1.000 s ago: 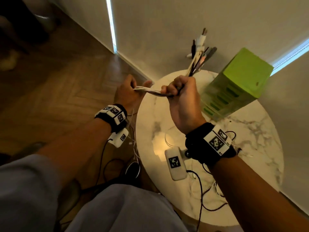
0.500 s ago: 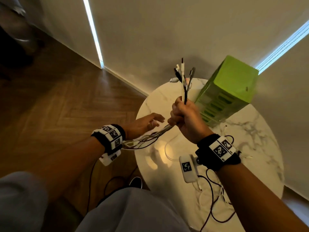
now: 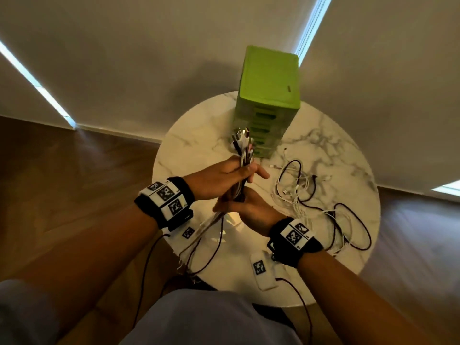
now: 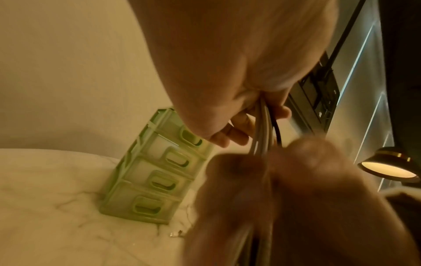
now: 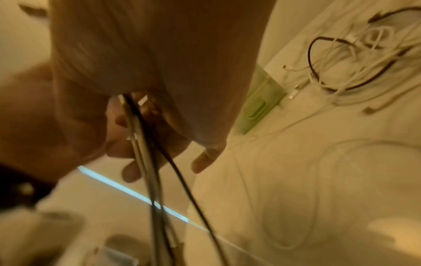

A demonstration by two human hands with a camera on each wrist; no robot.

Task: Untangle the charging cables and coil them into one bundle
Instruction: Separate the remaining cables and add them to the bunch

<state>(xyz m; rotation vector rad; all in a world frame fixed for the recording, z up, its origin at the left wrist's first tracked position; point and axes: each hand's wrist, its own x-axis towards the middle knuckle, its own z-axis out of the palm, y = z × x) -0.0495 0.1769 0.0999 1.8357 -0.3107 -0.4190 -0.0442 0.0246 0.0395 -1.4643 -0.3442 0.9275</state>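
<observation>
Charging cables: your left hand grips the gathered plug ends above the table; your right hand curls round them below. They're limp and light; hold near the plugs. A loose tangle lies right.

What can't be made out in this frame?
- How the right hand grips the held cables: left hand covers it in the head view; wrist views blurred.
- Where the cables' lower ends go, past the table edge.
- Connector types: too small.
</observation>
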